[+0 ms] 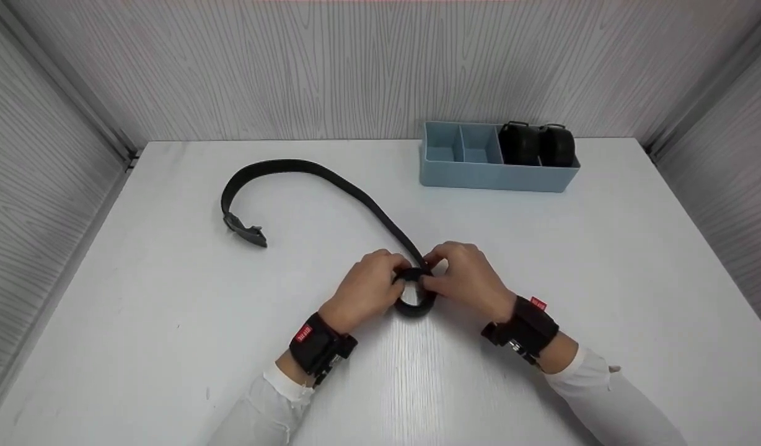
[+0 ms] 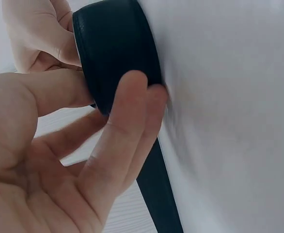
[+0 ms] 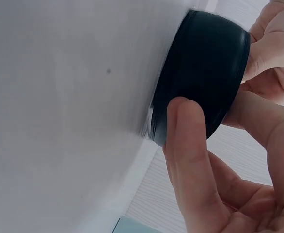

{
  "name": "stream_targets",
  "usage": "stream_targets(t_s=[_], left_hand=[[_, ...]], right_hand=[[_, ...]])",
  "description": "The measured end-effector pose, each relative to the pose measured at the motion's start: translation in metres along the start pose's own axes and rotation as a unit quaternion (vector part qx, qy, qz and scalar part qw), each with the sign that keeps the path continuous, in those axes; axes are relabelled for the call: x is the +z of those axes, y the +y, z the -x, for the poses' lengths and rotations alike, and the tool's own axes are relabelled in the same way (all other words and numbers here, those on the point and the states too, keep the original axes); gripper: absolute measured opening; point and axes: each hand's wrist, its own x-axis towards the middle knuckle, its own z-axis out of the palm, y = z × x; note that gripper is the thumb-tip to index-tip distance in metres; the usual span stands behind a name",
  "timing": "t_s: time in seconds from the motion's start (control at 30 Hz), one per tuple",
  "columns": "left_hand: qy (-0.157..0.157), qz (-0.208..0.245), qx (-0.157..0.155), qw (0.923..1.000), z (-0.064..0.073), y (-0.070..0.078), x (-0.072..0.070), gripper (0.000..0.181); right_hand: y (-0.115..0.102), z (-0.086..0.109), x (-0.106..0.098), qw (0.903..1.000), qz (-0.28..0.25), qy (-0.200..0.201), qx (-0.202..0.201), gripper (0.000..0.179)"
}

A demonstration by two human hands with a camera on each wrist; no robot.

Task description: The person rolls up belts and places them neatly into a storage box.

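Note:
A black belt [image 1: 349, 189] stands on its edge on the white table, its near end wound into a round coil [image 1: 413, 310]. From the coil the strap runs up and left in a curve to the buckle [image 1: 247, 232]. My left hand [image 1: 369, 286] grips the coil's left side, thumb inside the ring and fingers along the outer face. My right hand [image 1: 470, 279] pinches the right side, its thumb also in the ring, fingers by the spot where the strap leaves the coil. Both wrist views show the coil's smooth outer band [image 2: 115, 43] between thumb and fingers.
A blue-grey divided box [image 1: 492, 176] stands at the back right of the table [image 1: 170, 297]. Two rolled black belts [image 1: 520, 144] fill its right compartments; its left compartments hold nothing. Grey wood-grain panels [image 1: 281, 68] enclose the table at the back and sides.

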Motion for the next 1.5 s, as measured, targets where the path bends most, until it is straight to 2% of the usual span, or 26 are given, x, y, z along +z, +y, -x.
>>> stream_targets(t_s=[0.1, 0.23, 0.37, 0.5, 0.57, 0.67, 0.77, 0.9, 1.07, 1.23, 1.5], left_hand=[[0.001, 0.002, 0.018, 0.9998, -0.0001, 0.0, -0.0004, 0.026], [0.004, 0.01, 0.022, 0.9997, 0.0003, -0.0001, 0.0006, 0.026], [-0.003, 0.013, -0.013, 0.9998, 0.0015, 0.0025, 0.0019, 0.018], [-0.018, 0.003, -0.06, 0.998, 0.0044, 0.0077, 0.0007, 0.031], [-0.027, 0.002, -0.072, 0.997, 0.0057, 0.0092, -0.0002, 0.035], [-0.032, 0.016, -0.073, 0.9967, 0.0058, 0.0086, -0.0002, 0.031], [-0.022, 0.02, -0.062, 0.9976, 0.0048, 0.0067, -0.0004, 0.022], [-0.003, 0.003, -0.038, 0.9993, 0.0028, 0.0051, 0.0, 0.015], [0.022, -0.009, -0.007, 0.9997, 0.0017, 0.0032, 0.0001, 0.014], [0.04, 0.0, 0.024, 0.9989, 0.0026, 0.0013, -0.0006, 0.015], [0.043, 0.006, 0.023, 0.9988, 0.001, -0.0003, 0.0007, 0.014]], right_hand=[[0.0002, -0.0003, -0.0006, 1.0, 0.001, 0.0, -0.002, 0.024], [0.0014, -0.0004, 0.0001, 1.0, 0.0, -0.008, -0.002, 0.023], [0.0023, -0.0002, 0.0002, 0.9998, -0.009, -0.017, 0.005, 0.023], [0.0021, -0.0009, 0.0006, 0.9998, -0.011, -0.017, 0.004, 0.023], [0.002, -0.0011, 0.0012, 0.9998, -0.009, -0.015, 0.001, 0.023], [0.0019, -0.0012, 0.0015, 0.9998, -0.011, -0.015, 0.003, 0.024], [0.0023, -0.0018, 0.0016, 0.9998, -0.011, -0.014, 0.004, 0.024], [0.0024, -0.0026, 0.0012, 1.0, -0.007, -0.003, 0.003, 0.027], [0.0022, -0.0021, 0.001, 0.9996, -0.028, -0.006, 0.002, 0.028], [0.0022, -0.0005, 0.0016, 0.9991, -0.032, -0.01, -0.025, 0.027], [0.0011, 0.0003, 0.0034, 0.9993, -0.015, 0.003, -0.035, 0.013]])
